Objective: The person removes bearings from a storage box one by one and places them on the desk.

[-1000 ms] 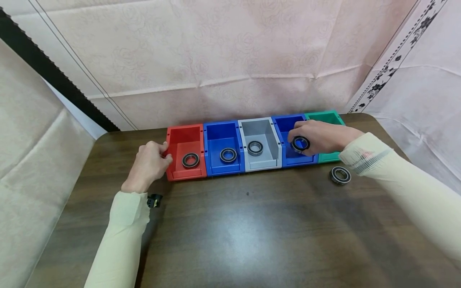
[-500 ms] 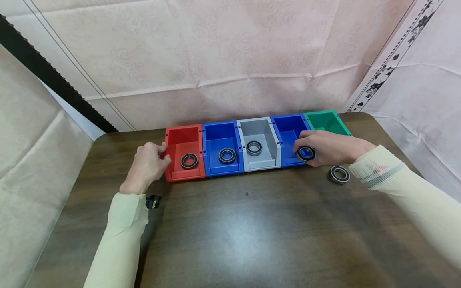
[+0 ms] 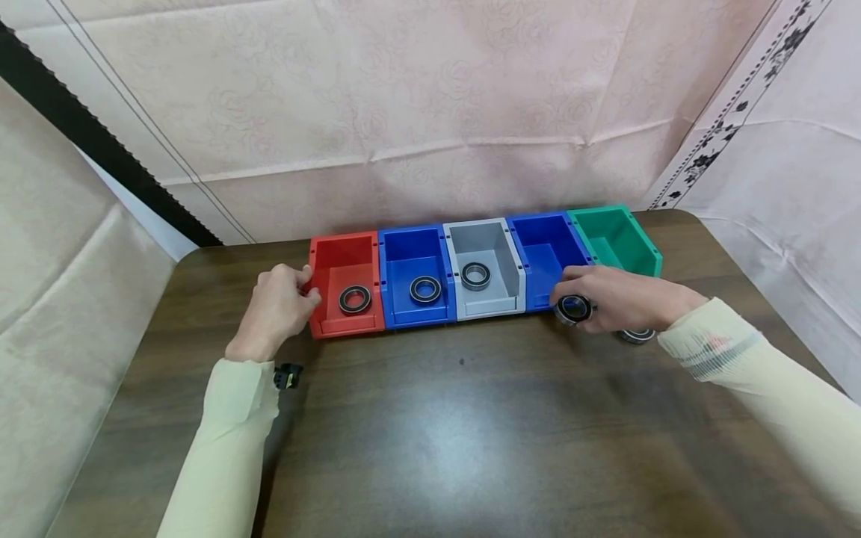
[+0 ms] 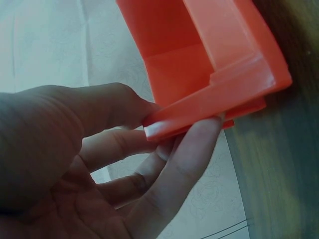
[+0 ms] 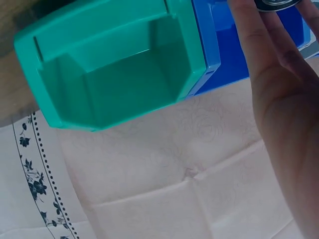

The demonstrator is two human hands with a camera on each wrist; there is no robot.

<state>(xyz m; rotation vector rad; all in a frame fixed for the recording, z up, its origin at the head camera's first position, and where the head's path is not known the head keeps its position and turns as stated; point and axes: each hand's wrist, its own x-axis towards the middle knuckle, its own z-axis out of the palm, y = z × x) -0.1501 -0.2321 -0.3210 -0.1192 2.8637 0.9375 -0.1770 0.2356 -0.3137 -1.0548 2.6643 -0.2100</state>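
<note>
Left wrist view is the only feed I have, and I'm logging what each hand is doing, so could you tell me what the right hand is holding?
Observer: In the head view, the right hand grips a dark ring-shaped bearing.

Operator: My view cuts off part of the red bin. Does anything lie inside it?

Observer: Yes, a second bearing lies flat on its floor, toward the front.

Operator: And what stands at the opposite end of the row?

Observer: A green bin, side by side with a blue bin.
</note>
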